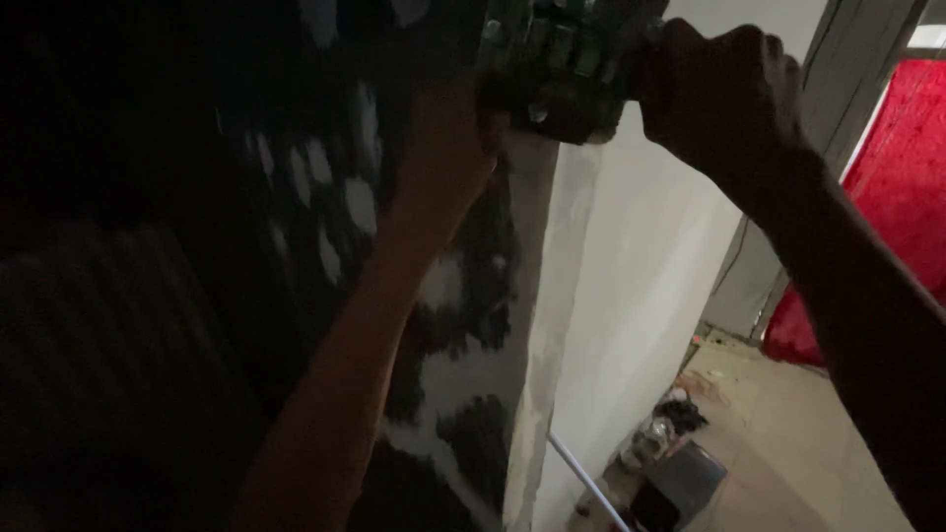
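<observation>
Left forearm, both hands (448, 148) (724, 94) around level power tool (567, 64) (long axis left-right).

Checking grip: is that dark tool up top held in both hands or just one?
Both. The right hand is clenched around the dark tool; the left hand presses its left side.

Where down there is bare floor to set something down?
Bare floor lies open between the white wall and the red cloth. At the wall's foot it is crowded: a dark box and debris.
</observation>
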